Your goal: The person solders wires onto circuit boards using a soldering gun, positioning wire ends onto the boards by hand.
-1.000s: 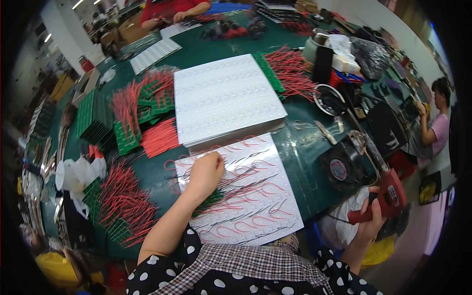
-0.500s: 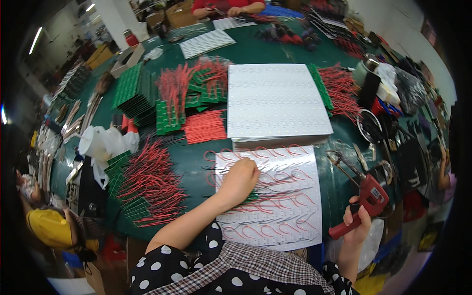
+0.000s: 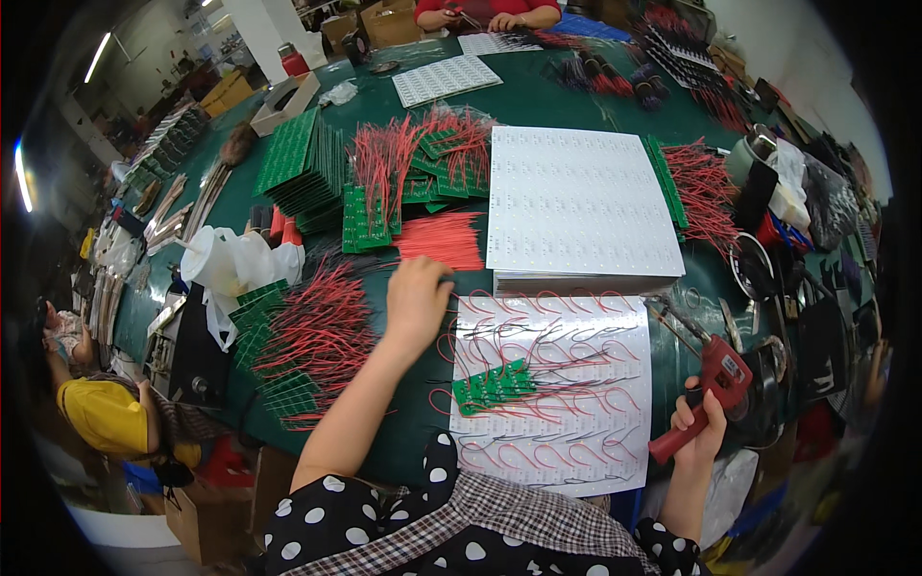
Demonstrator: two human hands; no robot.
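Observation:
My left hand (image 3: 419, 300) is at the lower edge of a flat bundle of red wires (image 3: 440, 240), its fingers curled and their tips mostly hidden. Whatever may be between them does not show. My right hand (image 3: 701, 428) grips a red soldering gun (image 3: 722, 376) by its handle, and the metal tip points up and left beside the white board sheet (image 3: 576, 470). Rows of red and black wires loop over that sheet. A small green circuit board piece (image 3: 494, 386) with wires lies on its left part.
Beyond the sheet stands a thick stack of white boards (image 3: 586, 202). Loose red wires (image 3: 322, 331), green circuit boards (image 3: 305, 163) and a white cup (image 3: 211, 259) are to the left. More red wires (image 3: 699, 187) lie right. Another person's hands (image 3: 504, 21) work across the table.
My left hand has moved from the white sheet up and left to the red wire bundle, uncovering the green piece. The right hand still holds the soldering gun. The view has shifted slightly.

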